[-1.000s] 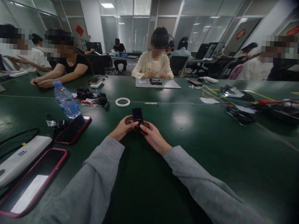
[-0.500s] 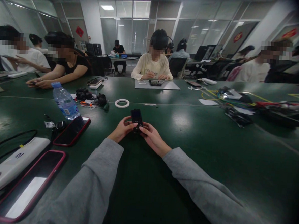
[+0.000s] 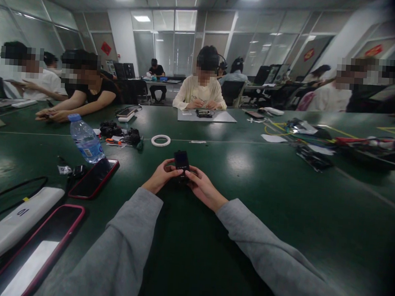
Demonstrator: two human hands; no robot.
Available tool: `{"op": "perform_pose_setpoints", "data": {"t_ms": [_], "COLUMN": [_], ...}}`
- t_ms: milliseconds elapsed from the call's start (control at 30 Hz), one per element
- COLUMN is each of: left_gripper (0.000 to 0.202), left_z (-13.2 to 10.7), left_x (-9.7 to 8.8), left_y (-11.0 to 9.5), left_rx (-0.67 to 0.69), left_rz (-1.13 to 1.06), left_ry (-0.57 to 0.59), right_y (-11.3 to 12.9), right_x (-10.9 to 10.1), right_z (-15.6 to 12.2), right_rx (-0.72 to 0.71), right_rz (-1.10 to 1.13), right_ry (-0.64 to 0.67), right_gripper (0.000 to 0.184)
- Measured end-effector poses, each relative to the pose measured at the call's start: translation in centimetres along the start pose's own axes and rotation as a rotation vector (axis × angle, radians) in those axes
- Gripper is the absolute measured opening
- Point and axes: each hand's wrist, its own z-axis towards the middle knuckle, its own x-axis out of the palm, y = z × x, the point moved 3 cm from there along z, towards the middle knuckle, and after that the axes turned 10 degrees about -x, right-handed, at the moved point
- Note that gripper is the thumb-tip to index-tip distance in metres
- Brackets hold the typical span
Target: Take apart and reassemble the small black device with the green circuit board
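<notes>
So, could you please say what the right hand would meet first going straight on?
The right hand would first press into the black gadget it touches, then perhaps the left hand; depth is unclear.

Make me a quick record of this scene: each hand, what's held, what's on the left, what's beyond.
Left hand: holds the left side of the small black device, thumb on its lower front
Right hand: holds its right side, thumb also on the lower front
Held: small black device, dark screen facing the wearer
On the left: red-cased phone, pink-cased phone, white device, bottle
Beyond: white ring; farther off, a person at a grey mat
Surface: green table
</notes>
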Motion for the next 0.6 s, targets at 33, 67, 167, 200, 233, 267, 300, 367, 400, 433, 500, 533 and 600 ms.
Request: {"op": "perform_pose_setpoints", "data": {"t_ms": [33,67,167,200,233,267,300,367,400,433,500,533,600], "left_gripper": [0.069,0.069,0.068,0.068,0.068,0.068,0.068,0.068,0.068,0.068,0.068,0.067,0.067], "left_z": [0.04,0.09,0.23,0.26,0.27,0.27,0.26,0.24,0.25,0.27,0.36,0.40,0.46], "left_x": [-0.02,-0.05,-0.17,-0.21,-0.25,-0.28,-0.30,-0.33,-0.34,-0.35,-0.39,-0.41,-0.42], "left_y": [0.01,0.03,0.18,0.23,0.27,0.30,0.33,0.37,0.40,0.42,0.45,0.46,0.46], "left_rx": [0.002,0.004,0.005,0.006,0.008,0.009,0.009,0.004,0.000,-0.001,0.001,0.001,-0.003], "left_rz": [0.001,0.004,0.013,0.013,0.013,0.014,0.014,0.016,0.018,0.020,0.021,0.024,0.030], "left_ry": [-0.002,-0.002,0.011,0.012,0.014,0.015,0.014,0.015,0.018,0.022,0.022,0.022,0.021], "right_y": [0.00,0.00,0.03,0.05,0.08,0.10,0.13,0.18,0.20,0.20,0.18,0.16,0.12], "right_x": [-0.03,-0.05,0.01,0.07,0.13,0.20,0.26,0.37,0.41,0.42,0.40,0.37,0.30], "right_z": [-0.01,-0.01,-0.01,-0.01,0.00,0.00,0.00,-0.01,-0.01,-0.01,-0.01,0.00,0.03], "right_rx": [0.001,0.002,0.004,0.004,0.003,0.002,0.001,0.000,0.000,0.001,0.003,0.003,0.004], "right_rz": [0.001,0.003,0.007,0.009,0.011,0.012,0.013,0.011,0.009,0.006,0.002,0.002,0.004], "right_ry": [0.004,0.005,-0.001,-0.005,-0.008,-0.012,-0.014,-0.015,-0.014,-0.014,-0.016,-0.017,-0.020], "right_gripper": [0.047,0.047,0.047,0.047,0.048,0.048,0.048,0.049,0.049,0.049,0.048,0.048,0.048]}}
